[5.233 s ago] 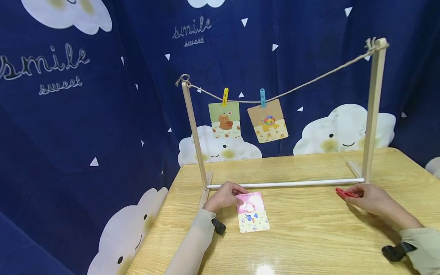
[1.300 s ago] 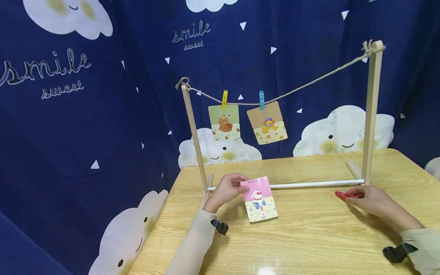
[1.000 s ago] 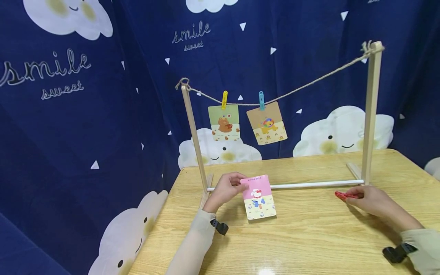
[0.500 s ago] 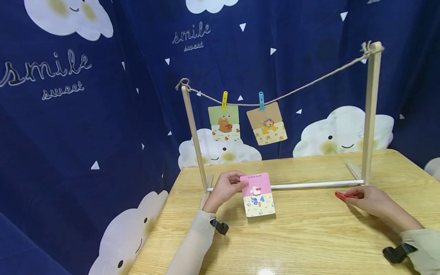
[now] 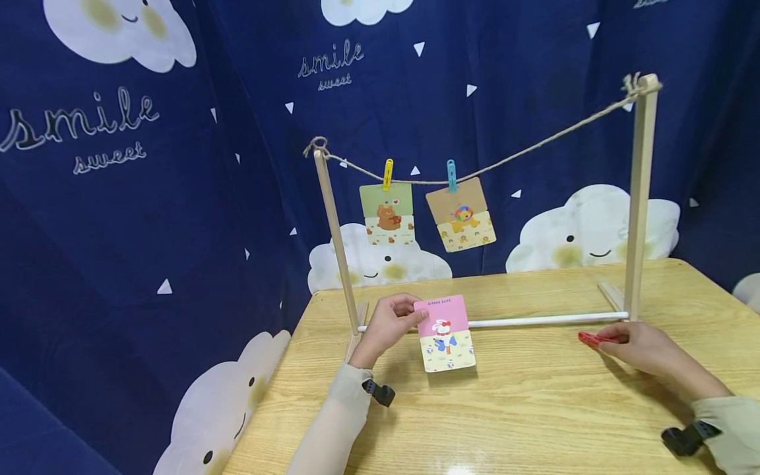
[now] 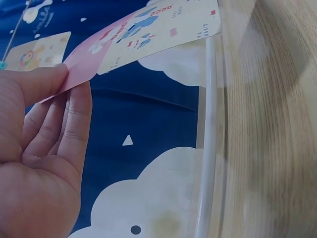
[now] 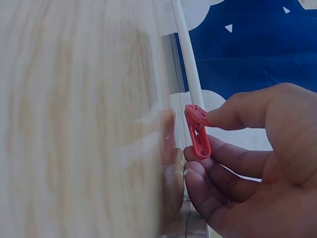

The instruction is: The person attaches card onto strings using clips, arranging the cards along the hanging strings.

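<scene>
Pink card (image 5: 444,332) pinched by left hand (image 5: 386,326) | red clothespin (image 5: 594,339) pinched by right hand (image 5: 644,346)

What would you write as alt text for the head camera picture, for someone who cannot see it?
A person's left hand pinches a pink and yellow card above a wooden table, while the right hand pinches a red clothespin. Behind them, two picture cards hang by pegs from a string between two wooden posts.
</scene>
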Motion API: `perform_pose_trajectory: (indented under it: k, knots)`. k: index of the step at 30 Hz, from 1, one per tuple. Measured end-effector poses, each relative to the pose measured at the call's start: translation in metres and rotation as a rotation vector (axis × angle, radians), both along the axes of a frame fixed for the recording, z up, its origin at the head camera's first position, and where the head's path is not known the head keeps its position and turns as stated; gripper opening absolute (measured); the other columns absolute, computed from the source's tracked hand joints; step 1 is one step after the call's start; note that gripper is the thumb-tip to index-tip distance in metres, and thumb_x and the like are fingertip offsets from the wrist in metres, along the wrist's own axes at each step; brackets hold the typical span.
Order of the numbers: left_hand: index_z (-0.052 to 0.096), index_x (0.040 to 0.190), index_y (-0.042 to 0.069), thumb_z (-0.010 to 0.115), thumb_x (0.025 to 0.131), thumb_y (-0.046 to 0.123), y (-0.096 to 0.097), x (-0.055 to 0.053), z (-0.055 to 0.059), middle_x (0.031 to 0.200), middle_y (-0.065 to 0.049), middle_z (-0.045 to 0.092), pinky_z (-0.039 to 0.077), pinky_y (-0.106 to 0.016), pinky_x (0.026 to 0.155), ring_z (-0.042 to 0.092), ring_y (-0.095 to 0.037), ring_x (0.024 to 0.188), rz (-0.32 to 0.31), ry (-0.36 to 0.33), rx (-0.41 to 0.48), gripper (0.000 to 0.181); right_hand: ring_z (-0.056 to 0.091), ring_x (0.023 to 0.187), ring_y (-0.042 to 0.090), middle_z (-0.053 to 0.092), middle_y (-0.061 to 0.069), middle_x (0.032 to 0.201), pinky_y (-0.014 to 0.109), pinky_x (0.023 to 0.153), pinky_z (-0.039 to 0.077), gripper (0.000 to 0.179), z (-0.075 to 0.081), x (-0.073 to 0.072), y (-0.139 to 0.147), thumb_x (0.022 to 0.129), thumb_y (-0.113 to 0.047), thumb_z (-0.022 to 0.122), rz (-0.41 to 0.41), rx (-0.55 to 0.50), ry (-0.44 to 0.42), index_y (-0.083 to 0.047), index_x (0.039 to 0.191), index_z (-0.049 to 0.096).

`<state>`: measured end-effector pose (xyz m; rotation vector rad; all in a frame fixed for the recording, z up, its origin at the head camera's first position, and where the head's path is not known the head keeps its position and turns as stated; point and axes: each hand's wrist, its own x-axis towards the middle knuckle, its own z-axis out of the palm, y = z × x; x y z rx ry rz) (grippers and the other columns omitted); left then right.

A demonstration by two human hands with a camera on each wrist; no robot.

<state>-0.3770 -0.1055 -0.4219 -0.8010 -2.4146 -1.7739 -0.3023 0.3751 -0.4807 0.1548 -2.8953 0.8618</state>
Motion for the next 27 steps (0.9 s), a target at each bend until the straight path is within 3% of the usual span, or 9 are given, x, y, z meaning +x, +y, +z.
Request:
perform_pose_trajectory:
  k: [4, 11, 14, 19, 24, 27]
  knots:
    - [0.077, 0.104, 0.008, 0.078, 0.093, 0.016, -0.0002, -0.0003, -0.0004, 0.089, -0.005, 0.078, 0.059, -0.059, 0.077, 0.069, -0.014, 0.076, -0.005, -0.001, 0.017, 0.013, 0.066, 0.090, 0.028, 0.075, 0.013, 0.097, 0.038, 0.072, 0.049, 0.036, 0.0001, -0.0003, 0.0001, 0.095, -0.030, 0.075, 0.002, -0.007, 0.008, 0.002, 0.111, 0.074]
    - [0.076, 0.104, 0.007, 0.079, 0.093, 0.019, 0.0008, 0.0006, 0.0021, 0.091, -0.008, 0.078, 0.061, -0.034, 0.069, 0.072, -0.016, 0.076, -0.019, -0.005, 0.037, 0.016, 0.066, 0.090, 0.023, 0.076, 0.015, 0.101, 0.036, 0.071, 0.048, 0.039, 0.0022, 0.0001, -0.0021, 0.097, -0.034, 0.073, -0.005, -0.032, 0.022, 0.000, 0.115, 0.074]
    - [0.076, 0.103, 0.006, 0.079, 0.094, 0.019, 0.0011, 0.0016, 0.0034, 0.090, -0.008, 0.078, 0.062, -0.040, 0.071, 0.072, -0.017, 0.076, -0.019, 0.002, 0.045, 0.017, 0.064, 0.088, 0.020, 0.076, 0.014, 0.101, 0.032, 0.068, 0.046, 0.039, 0.0036, 0.0004, -0.0029, 0.097, -0.034, 0.073, -0.009, -0.051, 0.027, 0.000, 0.116, 0.073]
    - [0.075, 0.102, 0.003, 0.079, 0.094, 0.018, 0.0017, 0.0021, 0.0039, 0.089, -0.009, 0.077, 0.057, -0.064, 0.078, 0.072, -0.017, 0.074, -0.022, 0.010, 0.065, 0.018, 0.061, 0.086, 0.018, 0.075, 0.015, 0.102, 0.030, 0.066, 0.046, 0.043, 0.0055, 0.0016, -0.0033, 0.099, -0.034, 0.071, -0.006, -0.069, 0.027, 0.003, 0.120, 0.071]
    - [0.076, 0.102, 0.003, 0.079, 0.093, 0.019, 0.0022, 0.0027, 0.0052, 0.089, -0.010, 0.077, 0.056, -0.066, 0.079, 0.072, -0.017, 0.073, -0.027, 0.010, 0.086, 0.018, 0.061, 0.087, 0.019, 0.074, 0.018, 0.104, 0.030, 0.066, 0.046, 0.044, 0.0070, 0.0023, -0.0039, 0.100, -0.031, 0.068, -0.032, -0.092, 0.044, 0.006, 0.125, 0.068]
    - [0.076, 0.101, 0.004, 0.079, 0.093, 0.020, 0.0024, 0.0025, 0.0062, 0.088, -0.010, 0.077, 0.060, -0.057, 0.075, 0.072, -0.018, 0.072, -0.024, 0.023, 0.085, 0.019, 0.061, 0.088, 0.021, 0.073, 0.020, 0.105, 0.030, 0.066, 0.045, 0.042, 0.0084, 0.0034, -0.0049, 0.101, -0.029, 0.065, -0.060, -0.099, 0.076, 0.005, 0.125, 0.068]
